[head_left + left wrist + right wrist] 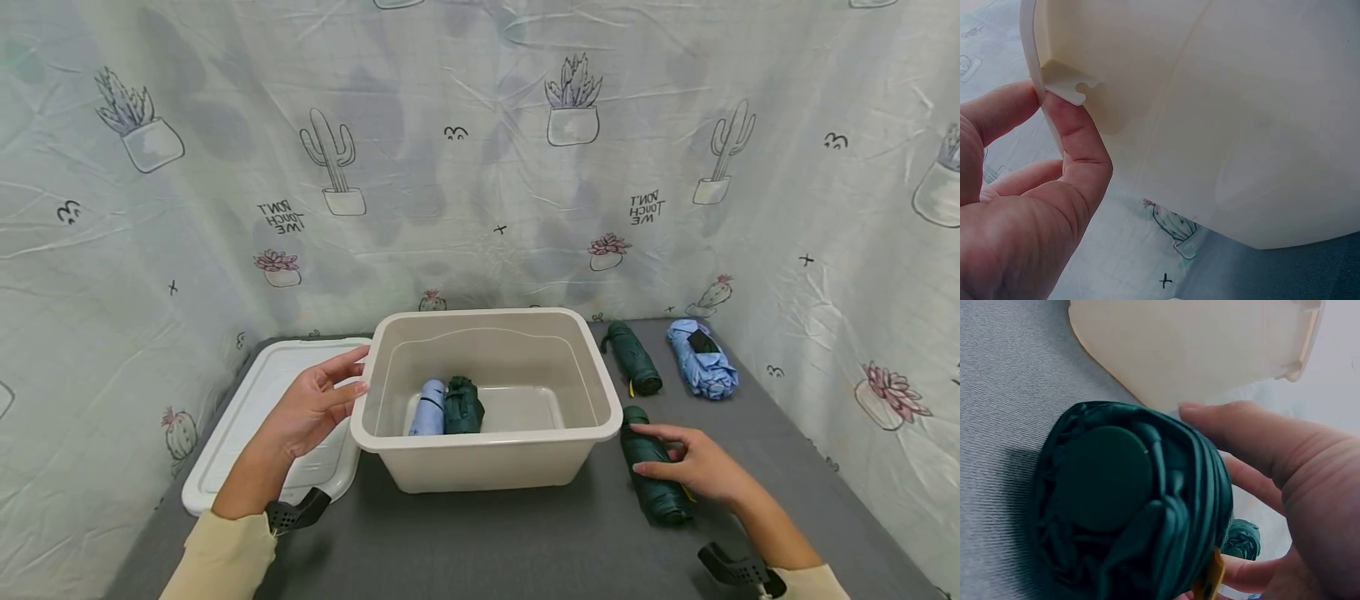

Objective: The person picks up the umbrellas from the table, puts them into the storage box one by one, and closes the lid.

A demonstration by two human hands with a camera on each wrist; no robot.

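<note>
My left hand [318,404] pinches the left rim of a beige plastic bin [480,467]; in the left wrist view its thumb and a bent finger [1088,147] meet at the rim. Inside the bin a light blue folded umbrella [429,410] and a dark green one [463,408] stand side by side, leaning on the front wall. To the right of the bin, my right hand [701,462] grips a dark green folded umbrella [663,504] with thumb and fingers spread across it. The right wrist view shows that umbrella's round end [1107,478] close up, near the bin's side.
A white lid [258,425] lies flat left of the bin. Behind my right hand, another green folded umbrella [633,358] and a bundled blue umbrella [703,358] lie on the grey table [465,542]. A patterned curtain [480,183] surrounds the table's back and sides.
</note>
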